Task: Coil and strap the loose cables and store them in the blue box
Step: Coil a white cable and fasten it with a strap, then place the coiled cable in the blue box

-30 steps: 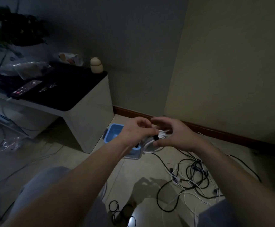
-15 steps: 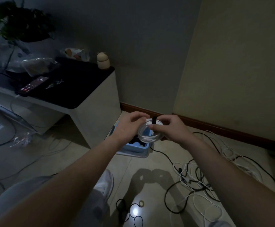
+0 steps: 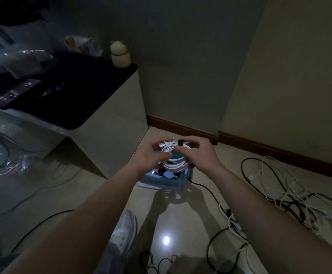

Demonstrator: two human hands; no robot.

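Note:
A coiled white cable [image 3: 174, 162] with a black strap [image 3: 180, 142] at its top is held between both hands, right above the blue box [image 3: 164, 182]. My left hand [image 3: 151, 155] grips the coil's left side, fingers curled over its top near the white plug. My right hand [image 3: 197, 154] pinches the coil's right side by the strap. The box stands on the floor beside the white cabinet and holds dark items, mostly hidden by my hands. A tangle of loose black and white cables [image 3: 291, 196] lies on the floor to the right.
A white cabinet with a black top [image 3: 109, 119] stands left of the box, carrying a remote, bags and a small figurine [image 3: 119, 54]. Walls meet in a corner behind the box. My white shoe [image 3: 124, 232] is on the tiled floor; thin black cables [image 3: 155, 262] lie near it.
Both hands have carried the strapped white coil forward and down over the blue box. The view has closed in on the box and cabinet.

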